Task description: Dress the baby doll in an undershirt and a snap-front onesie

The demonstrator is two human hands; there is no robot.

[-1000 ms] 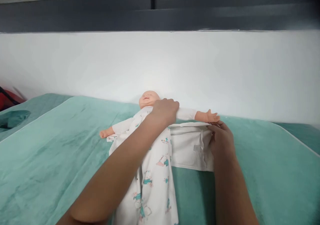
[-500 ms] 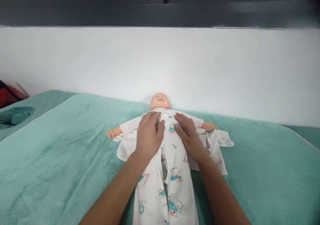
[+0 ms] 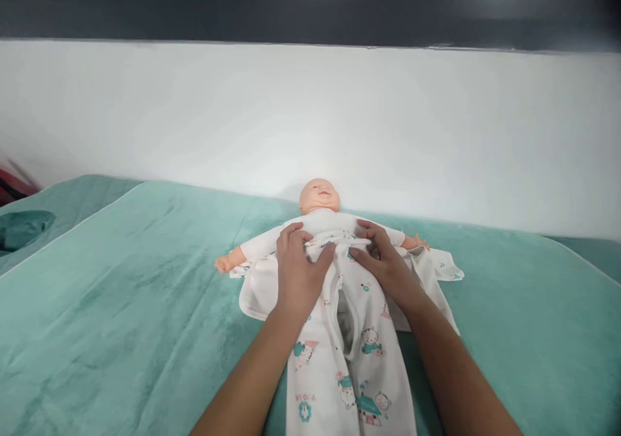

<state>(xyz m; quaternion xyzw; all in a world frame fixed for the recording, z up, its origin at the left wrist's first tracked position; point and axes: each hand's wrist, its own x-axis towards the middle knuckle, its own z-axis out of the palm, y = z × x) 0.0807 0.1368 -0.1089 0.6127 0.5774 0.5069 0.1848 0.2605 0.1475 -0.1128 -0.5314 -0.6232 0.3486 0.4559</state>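
A baby doll [image 3: 320,195] lies on its back with its arms spread out, its chest in a white long-sleeved top [image 3: 327,221]. White printed baby trousers [image 3: 349,332] cover it from the belly down, with an open slit at the crotch. My left hand [image 3: 301,264] grips the waistband on the left, fingers curled and thumb pressed to the cloth. On the other side my right hand [image 3: 385,261] holds the waistband in the same way. Under the doll a white baby jacket [image 3: 259,290] is spread out, its printed sleeve [image 3: 446,266] showing at the right.
A green plush cover [image 3: 145,306] lies under everything. Behind the doll's head rises a white wall [image 3: 310,112] with a dark frame [image 3: 194,15] above. A red and black item [image 3: 14,187] sits at the far left, near a dark green patch [image 3: 24,226].
Flat hands on the trouser front have curled around the waistband. The waistband has bunched and come down a little, showing more of the white top. The view has shifted slightly.
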